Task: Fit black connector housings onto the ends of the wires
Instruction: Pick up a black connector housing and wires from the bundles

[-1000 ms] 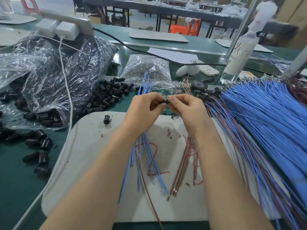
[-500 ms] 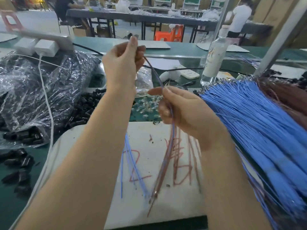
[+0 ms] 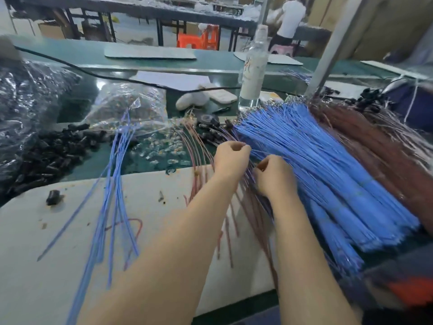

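black connector housings [image 3: 54, 151] are left heaped far left on the worktop [image 3: 77, 171]. the left hand [image 3: 232, 158], raised a moment ago, is now lowered beside the right hand [image 3: 274, 177] at the edge of the blue wires [image 3: 328, 165]. both hands' fingers [image 3: 240, 146] are pinched on strands there, so fresh wires are likely being drawn for fitting.

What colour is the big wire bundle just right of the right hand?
Bright blue: the wire bundle shows best in the head view.

No lettering is legible: the bottle's [image 3: 253, 73] orange print and the white board's [image 3: 46, 254] red marks blur.
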Demonstrator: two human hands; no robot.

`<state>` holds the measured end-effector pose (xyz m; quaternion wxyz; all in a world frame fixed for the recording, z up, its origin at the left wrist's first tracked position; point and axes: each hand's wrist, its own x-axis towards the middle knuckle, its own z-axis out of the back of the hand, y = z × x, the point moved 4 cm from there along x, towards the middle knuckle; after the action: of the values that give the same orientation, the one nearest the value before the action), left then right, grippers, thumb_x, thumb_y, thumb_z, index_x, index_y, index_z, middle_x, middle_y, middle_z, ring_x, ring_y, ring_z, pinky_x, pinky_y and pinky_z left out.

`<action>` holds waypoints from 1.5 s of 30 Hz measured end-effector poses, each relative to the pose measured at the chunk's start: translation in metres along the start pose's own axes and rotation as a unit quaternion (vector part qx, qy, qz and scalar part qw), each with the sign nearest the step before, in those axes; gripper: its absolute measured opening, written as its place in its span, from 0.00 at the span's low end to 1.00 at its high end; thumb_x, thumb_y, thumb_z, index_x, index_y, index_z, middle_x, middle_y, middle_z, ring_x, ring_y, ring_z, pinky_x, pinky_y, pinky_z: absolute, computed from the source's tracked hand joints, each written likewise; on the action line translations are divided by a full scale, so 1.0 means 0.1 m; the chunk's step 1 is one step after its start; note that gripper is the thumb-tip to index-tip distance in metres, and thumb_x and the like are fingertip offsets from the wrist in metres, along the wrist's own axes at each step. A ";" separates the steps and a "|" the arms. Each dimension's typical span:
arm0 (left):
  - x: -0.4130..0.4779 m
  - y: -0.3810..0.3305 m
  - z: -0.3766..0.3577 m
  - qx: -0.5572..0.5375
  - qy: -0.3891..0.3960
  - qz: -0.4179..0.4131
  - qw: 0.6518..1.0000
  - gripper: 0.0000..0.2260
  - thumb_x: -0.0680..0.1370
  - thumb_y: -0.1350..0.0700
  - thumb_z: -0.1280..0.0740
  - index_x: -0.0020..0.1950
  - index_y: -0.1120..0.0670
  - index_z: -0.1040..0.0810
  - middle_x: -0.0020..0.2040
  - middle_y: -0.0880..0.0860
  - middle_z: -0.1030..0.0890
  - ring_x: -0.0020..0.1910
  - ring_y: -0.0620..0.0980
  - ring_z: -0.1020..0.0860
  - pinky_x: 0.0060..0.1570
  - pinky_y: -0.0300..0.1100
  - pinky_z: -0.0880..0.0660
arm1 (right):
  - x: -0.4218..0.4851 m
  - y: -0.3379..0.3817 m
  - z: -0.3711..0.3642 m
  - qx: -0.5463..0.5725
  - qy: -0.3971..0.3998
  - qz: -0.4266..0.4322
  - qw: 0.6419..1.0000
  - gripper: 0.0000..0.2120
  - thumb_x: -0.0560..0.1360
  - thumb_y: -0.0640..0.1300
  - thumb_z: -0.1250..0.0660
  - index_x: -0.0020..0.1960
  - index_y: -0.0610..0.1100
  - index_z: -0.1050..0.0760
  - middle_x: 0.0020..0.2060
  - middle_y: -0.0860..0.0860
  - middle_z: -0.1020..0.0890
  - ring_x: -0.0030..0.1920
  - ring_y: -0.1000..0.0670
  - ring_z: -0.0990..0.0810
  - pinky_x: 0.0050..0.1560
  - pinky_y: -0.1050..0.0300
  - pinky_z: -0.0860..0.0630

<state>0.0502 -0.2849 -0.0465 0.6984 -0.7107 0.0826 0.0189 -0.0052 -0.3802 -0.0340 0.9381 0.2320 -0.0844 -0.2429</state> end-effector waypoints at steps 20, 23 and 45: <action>-0.47 -0.46 2.88 -0.266 -0.318 -0.106 0.904 0.09 0.77 0.65 0.41 0.44 0.53 0.26 0.37 0.48 0.22 0.32 0.41 0.26 0.32 0.33 0.30 | -0.89 2.44 -1.13 0.123 0.181 0.308 0.926 0.15 0.78 0.39 0.39 0.63 0.44 0.26 0.61 0.45 0.22 0.61 0.44 0.25 0.61 0.50 0.28; -0.58 -0.44 3.22 -0.284 -0.355 -0.116 0.883 0.10 0.77 0.65 0.42 0.43 0.53 0.26 0.37 0.48 0.22 0.32 0.41 0.25 0.32 0.33 0.30 | -0.99 2.67 -1.34 0.098 0.178 0.337 0.919 0.19 0.77 0.37 0.40 0.67 0.46 0.28 0.63 0.44 0.25 0.63 0.43 0.27 0.63 0.48 0.30; -0.36 -0.36 2.41 -0.080 -0.124 -0.069 0.987 0.05 0.79 0.58 0.35 0.48 0.57 0.21 0.38 0.51 0.19 0.35 0.41 0.21 0.41 0.34 0.22 | -0.61 2.25 -0.57 0.336 0.101 0.294 0.889 0.03 0.73 0.37 0.32 0.46 0.42 0.23 0.41 0.49 0.18 0.44 0.52 0.18 0.50 0.59 0.21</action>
<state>0.0416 -0.0415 -0.0116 0.6439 -0.7603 -0.0553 0.0655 0.0511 -0.1537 0.0207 0.8363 0.5208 -0.1305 0.1112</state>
